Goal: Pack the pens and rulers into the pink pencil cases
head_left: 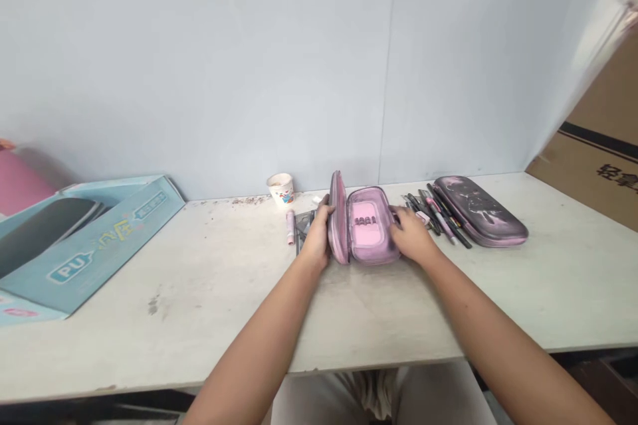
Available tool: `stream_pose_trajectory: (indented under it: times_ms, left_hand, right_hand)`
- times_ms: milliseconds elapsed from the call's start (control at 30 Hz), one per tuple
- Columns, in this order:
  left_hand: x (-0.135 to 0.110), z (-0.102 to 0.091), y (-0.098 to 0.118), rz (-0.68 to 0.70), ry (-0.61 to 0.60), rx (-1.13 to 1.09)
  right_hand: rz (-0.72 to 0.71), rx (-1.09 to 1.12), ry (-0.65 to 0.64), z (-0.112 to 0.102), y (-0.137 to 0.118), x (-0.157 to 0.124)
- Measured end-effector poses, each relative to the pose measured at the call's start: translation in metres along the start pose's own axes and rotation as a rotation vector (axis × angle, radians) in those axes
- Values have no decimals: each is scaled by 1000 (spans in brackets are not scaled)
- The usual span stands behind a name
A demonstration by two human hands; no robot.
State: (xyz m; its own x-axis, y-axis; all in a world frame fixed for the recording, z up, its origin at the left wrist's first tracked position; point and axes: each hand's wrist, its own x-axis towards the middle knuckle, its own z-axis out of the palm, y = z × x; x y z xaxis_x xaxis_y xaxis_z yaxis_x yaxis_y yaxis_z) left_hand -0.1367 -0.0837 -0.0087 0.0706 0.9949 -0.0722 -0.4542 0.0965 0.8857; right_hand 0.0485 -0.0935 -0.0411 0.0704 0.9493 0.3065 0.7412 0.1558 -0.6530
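The pink pencil case (369, 232) lies open near the back of the bench (209, 292), roughly in the middle, its lid (337, 212) standing upright on the left side; the left hand (318, 234) is wrapped around the outside of that lid, thumb at the top edge, holding it up; the right hand (411, 236) rests against the right end of the case's base, fingers loosely curled, and whether it pinches anything there cannot be told. A row of pens (438, 212) lies just beside that hand, with a dark pencil case (481, 211) close against them further right; a pink tube (290, 226) and a paper cup (281, 188) sit to the left. To handle the open case well, I judge the left hand should stop the lid from tipping shut while the right steadies the base flat on the bench; the loose pens are close enough to be knocked, so the right hand wants small, low moves.
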Motion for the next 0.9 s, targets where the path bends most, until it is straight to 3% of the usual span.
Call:
stream_pose_trajectory:
  times_ms: [100,200,533,633,767,900]
  left_hand:
    - [3,-7,0,65,-128,-1]
    - [6,-12,-2,151,-187,91]
    - [-6,-5,-16,446,-272,970]
    - [-10,-3,-24,510,-321,1164]
    - [-16,-4,-33,457,-354,1434]
    - [-19,-3,-27,585,-325,1552]
  right_hand:
    - [-19,-381,-31,-6,3,-2]
    - [3,-550,-1,-14,8,-4]
    - [34,-691,21,-49,49,-8]
    - [7,-739,19,-61,65,-9]
    - [-31,-777,23,-73,86,-9]
    - [-97,-782,50,-76,93,-8]
